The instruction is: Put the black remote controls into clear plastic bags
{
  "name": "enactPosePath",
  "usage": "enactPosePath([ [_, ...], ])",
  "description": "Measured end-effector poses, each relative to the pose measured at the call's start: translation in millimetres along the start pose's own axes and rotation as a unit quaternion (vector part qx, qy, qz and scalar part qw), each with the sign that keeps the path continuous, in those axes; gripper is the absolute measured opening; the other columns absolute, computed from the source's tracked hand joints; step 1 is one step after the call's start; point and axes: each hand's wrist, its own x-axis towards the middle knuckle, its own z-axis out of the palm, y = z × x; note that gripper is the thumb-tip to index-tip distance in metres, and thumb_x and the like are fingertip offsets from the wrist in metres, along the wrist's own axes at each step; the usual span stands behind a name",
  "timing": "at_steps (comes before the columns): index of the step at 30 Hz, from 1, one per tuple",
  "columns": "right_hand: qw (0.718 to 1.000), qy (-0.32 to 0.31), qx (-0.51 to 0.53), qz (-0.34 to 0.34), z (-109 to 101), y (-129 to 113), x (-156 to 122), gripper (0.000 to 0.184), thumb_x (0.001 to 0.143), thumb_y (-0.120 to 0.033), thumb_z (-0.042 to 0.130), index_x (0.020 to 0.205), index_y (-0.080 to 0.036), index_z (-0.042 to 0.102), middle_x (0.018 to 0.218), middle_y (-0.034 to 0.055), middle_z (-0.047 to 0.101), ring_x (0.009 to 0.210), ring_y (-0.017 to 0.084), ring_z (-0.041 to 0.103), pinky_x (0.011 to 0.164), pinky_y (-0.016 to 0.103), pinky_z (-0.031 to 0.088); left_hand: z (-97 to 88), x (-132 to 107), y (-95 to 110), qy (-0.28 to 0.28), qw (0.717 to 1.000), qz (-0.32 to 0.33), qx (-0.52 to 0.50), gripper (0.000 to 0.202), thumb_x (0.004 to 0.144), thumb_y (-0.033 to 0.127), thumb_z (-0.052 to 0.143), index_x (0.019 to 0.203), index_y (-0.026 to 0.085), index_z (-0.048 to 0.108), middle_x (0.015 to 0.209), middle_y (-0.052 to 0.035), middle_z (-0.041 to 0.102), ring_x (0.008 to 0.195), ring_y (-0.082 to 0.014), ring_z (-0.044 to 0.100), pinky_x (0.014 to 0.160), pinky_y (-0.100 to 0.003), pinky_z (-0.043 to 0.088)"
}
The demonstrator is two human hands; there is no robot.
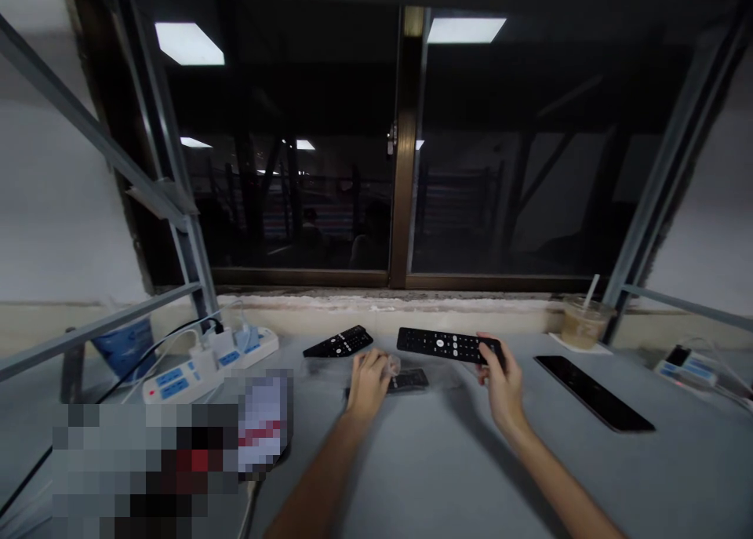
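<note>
My right hand (499,370) grips the right end of a black remote control (432,343), raised slightly above the table with its buttons facing me. My left hand (370,378) has its fingers closed on a bit of clear plastic film (394,363). Beneath and just right of that hand lies another black remote control (409,380), partly hidden by the fingers and seemingly by film. A third remote control (340,341) rests at an angle behind my left hand, close to the wall.
A black phone-like slab (594,394) lies on the grey table (423,468) at right. Behind it stands a drink cup with a straw (583,323). A white power strip (212,366) with plugs and cables is at left, near a blue container (125,349). Another socket (685,366) is far right.
</note>
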Motion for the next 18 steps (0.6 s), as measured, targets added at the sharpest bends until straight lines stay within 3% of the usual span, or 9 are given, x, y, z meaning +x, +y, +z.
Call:
enactPosePath([
  [4,0.995,0.009,0.063,0.074,-0.6,4.0,5.0,0.030,0.067,-0.038,0.055,0.088,-0.018,0.058,0.056,-0.0041,0.050,0.043,0.009,0.041,0.036,0.020,0.026,-3.0,-1.0,3.7,0.005,1.000,0.012,0.011,0.013,0.082,0.011,0.047,0.081,0.020,0.056,0.089,-0.0004,0.058,0.089,-0.0153,0.052,0.087,-0.032,0.031],
  [8,0.988,-0.004,0.061,0.139,-0.3,9.7,5.6,0.033,0.064,-0.039,0.054,0.087,-0.016,0.059,0.045,-0.0038,0.051,0.038,0.010,0.041,0.034,0.020,0.024,-5.3,-2.1,8.2,-0.015,0.999,0.010,0.032,0.019,0.077,0.008,0.050,0.088,0.022,0.056,0.094,-0.0013,0.057,0.094,-0.0184,0.049,0.088,-0.035,0.030],
  [12,0.991,-0.023,0.025,0.132,0.3,13.3,5.6,0.034,0.064,-0.042,0.054,0.086,-0.016,0.059,0.041,-0.0041,0.050,0.035,0.009,0.039,0.034,0.020,0.023,-3.5,-2.4,11.4,-0.014,0.998,0.021,0.051,0.025,0.074,0.017,0.059,0.099,0.024,0.055,0.098,-0.0023,0.057,0.096,-0.0213,0.047,0.087,-0.038,0.030],
  [18,0.995,-0.015,-0.004,0.100,-0.4,17.9,6.9,0.032,0.060,-0.041,0.059,0.080,-0.016,0.060,0.053,-0.0040,0.051,0.038,0.010,0.046,0.034,0.021,0.027,1.8,-2.4,13.3,-0.050,0.996,0.040,0.067,0.021,0.072,0.028,0.063,0.092,0.023,0.060,0.096,-0.0039,0.059,0.094,-0.0230,0.048,0.085,-0.040,0.030],
])
